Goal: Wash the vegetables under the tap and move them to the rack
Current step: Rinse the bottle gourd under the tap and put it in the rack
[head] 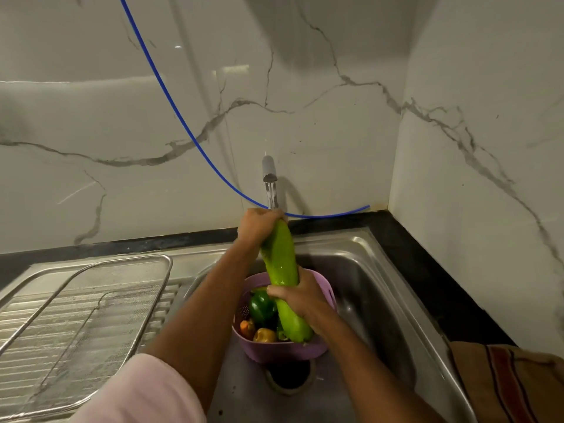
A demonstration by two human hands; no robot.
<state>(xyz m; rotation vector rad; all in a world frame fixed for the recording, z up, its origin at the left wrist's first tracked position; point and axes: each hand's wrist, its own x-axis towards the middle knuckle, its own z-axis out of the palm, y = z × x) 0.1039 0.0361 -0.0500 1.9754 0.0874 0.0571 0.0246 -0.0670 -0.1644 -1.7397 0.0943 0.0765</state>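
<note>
A: Where the sink (360, 270) meets the marbled wall, what borders it, and what room lies about it?

B: Behind the sink, the tap (269, 170) runs; water falls onto the far end of the long green gourd (282, 270). Left of the sink, a wire rack (91, 297) sits on the ribbed drainboard. Right of the sink, a dark counter edge runs to the corner, with a striped cloth (506, 383) at its near end. Inside the sink, bare steel shows right of the purple colander (323, 288).

A: How do the hands lie?

B: Above the sink, the left hand (259, 224) grips the gourd's far end beneath the stream; the right hand (297, 296) wraps its lower half, over the colander.

A: What is hidden?

B: Inside the sink, the gourd's near end dips into the colander among a green pepper (261, 305) and orange and yellow vegetables, partly covered. The drain (290, 377) is half hidden; the rack and cloth are cut off by the picture's edges.
</note>
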